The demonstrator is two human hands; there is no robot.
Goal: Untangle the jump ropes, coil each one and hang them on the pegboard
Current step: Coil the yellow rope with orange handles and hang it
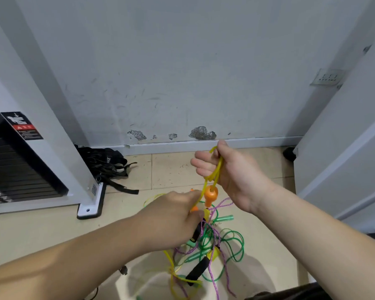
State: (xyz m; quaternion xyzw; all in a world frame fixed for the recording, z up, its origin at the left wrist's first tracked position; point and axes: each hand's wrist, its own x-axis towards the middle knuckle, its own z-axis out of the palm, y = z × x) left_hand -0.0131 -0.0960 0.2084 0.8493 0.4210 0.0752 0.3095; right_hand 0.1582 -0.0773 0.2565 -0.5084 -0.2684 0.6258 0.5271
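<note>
1. Right hand is raised, palm toward the camera. Thumb & fingers are curled round loops of a yellow rope, pinching them near the top.
2. An orange handle hangs from those loops, just below the right hand, off the floor.
3. Left hand is lower, back toward the camera, fingers curled & gripping the top of a tangle of ropes. Fingertips are hidden, so can't tell which strands it holds.
4. The yellow rope runs down from the right hand to the left hand's fingers.
5. The tangle hangs & spreads onto the floor below both hands, toward the floor's near edge. It includes a green rope, a purple rope, a black handle & a green handle.
6. Black straps lie at the floor's back edge, vs. the scuffed wall.
7. A gym machine w/ stacked dark plates stands at the floor's left edge.
8. A wall socket sits high on the right.
</note>
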